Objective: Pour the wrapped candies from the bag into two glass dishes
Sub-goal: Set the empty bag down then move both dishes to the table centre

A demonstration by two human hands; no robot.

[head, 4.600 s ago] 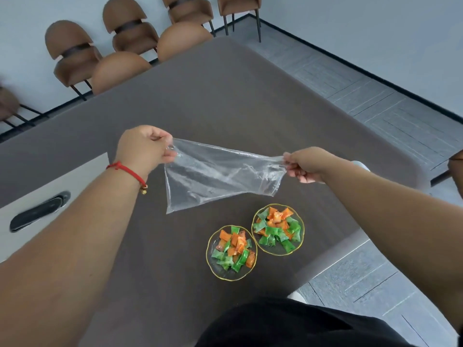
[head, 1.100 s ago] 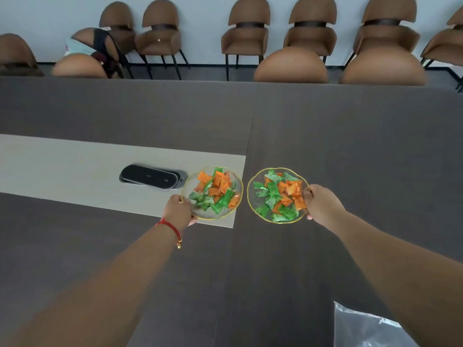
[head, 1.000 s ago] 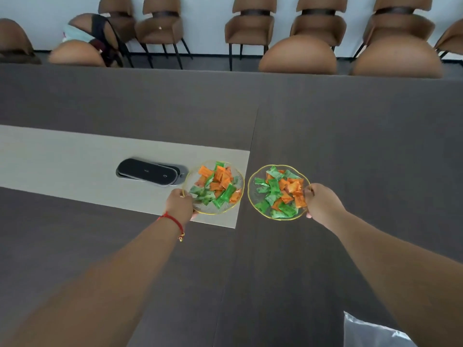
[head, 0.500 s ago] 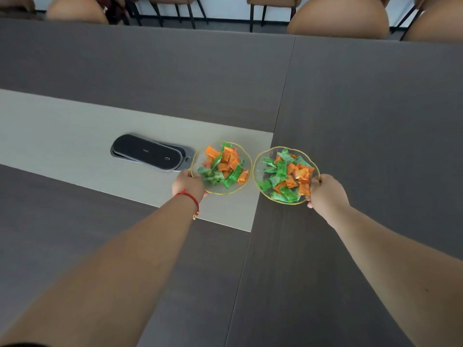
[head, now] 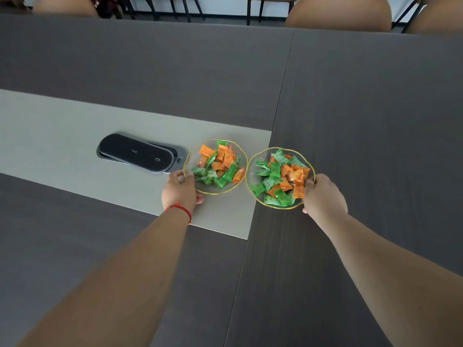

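L hand point(head: 179, 190) fingers pinch near rim of left dish point(head: 215, 166); R hand point(head: 323, 195) same on right dish point(head: 280, 178). Glass prob. fragile, slick; candies point(head: 280, 176) light. Grip rims, keep level on counter point(head: 363, 108).

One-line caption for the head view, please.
Left hand and right hand each grip a candy-filled glass dish beside a black device.
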